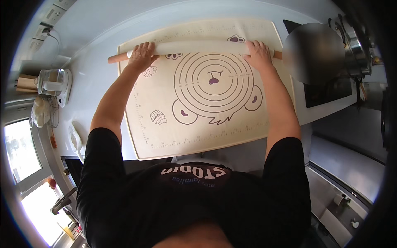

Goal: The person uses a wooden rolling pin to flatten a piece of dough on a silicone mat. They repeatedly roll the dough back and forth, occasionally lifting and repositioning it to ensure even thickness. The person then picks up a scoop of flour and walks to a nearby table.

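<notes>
A long rolling pin with a whitish roller and wooden ends lies across the far part of a cream baking mat. My left hand grips the pin near its left end, fingers over the top and thumb on the near side. Close to the other end, my right hand holds it in the same way. Whether the pale surface between my hands is bare roller or something wrapped around it, I cannot tell. Printed rings, a bear face and ruler marks show on the mat.
At left, a kitchen scale carries a clear container. Nearer me is a whitish utensil or dish. A black cooktop and a steel pot stand at right, partly behind a round blurred patch. Sockets line the wall.
</notes>
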### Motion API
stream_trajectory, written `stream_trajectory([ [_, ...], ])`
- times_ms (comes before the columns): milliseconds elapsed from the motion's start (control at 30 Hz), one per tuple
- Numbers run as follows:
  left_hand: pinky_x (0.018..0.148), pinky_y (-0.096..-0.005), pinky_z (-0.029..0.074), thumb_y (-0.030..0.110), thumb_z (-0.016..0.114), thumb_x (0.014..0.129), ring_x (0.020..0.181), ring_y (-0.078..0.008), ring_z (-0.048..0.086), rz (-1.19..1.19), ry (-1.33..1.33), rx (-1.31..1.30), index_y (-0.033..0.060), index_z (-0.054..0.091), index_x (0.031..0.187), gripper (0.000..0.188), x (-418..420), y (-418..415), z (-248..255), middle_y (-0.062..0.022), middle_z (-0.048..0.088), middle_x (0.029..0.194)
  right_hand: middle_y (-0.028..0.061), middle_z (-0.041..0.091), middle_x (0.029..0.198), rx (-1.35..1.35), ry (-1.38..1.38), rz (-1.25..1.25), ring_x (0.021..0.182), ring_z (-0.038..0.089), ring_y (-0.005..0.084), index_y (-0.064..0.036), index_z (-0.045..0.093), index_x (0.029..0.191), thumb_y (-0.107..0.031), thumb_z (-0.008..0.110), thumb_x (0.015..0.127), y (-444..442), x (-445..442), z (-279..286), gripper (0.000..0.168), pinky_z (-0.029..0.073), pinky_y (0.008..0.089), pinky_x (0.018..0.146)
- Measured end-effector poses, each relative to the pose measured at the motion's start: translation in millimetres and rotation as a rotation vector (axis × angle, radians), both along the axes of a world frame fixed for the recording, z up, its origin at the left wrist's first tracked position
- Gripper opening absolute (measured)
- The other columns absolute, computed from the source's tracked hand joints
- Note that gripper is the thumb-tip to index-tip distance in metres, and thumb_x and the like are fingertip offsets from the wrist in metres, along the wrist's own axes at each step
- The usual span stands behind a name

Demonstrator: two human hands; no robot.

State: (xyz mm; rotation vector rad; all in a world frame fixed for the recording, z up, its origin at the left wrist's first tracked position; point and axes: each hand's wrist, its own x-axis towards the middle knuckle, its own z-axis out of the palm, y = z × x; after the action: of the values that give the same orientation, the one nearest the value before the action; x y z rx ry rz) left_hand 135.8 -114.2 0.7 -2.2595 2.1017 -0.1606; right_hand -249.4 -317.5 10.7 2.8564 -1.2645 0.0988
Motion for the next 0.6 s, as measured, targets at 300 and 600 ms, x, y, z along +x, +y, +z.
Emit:
stream_trajectory([
  [300, 0.093, -0.0433, 0.040, 0.034, 0.070, 0.073, 0.110, -0.0330, 0.049, -0.145, 0.088, -0.032, 0.0005, 0.036, 0.128, 0.072, -79, 169, 0, -0.0155, 0.050, 0.117, 0.0124, 0.044, 0.128, 0.007, -0.053, 0.160, 0.118, 0.043, 0.0302, -0.014, 0.045, 0.128, -0.030, 0.071, 0.071, 151, -89, 4, 0.064, 0.031, 0.0490, 0.099],
  [600, 0.109, -0.0462, 0.018, 0.036, 0.041, 0.091, 0.137, -0.0314, 0.022, 0.246, 0.175, -0.297, 0.0005, 0.023, 0.142, 0.065, -123, 172, -24, -0.0180, 0.021, 0.148, 0.0102, 0.029, 0.146, 0.032, -0.246, 0.102, 0.135, 0.027, 0.0310, -0.020, 0.037, 0.138, -0.048, 0.051, 0.083, 172, -43, -8, 0.063, 0.019, 0.0570, 0.105],
])
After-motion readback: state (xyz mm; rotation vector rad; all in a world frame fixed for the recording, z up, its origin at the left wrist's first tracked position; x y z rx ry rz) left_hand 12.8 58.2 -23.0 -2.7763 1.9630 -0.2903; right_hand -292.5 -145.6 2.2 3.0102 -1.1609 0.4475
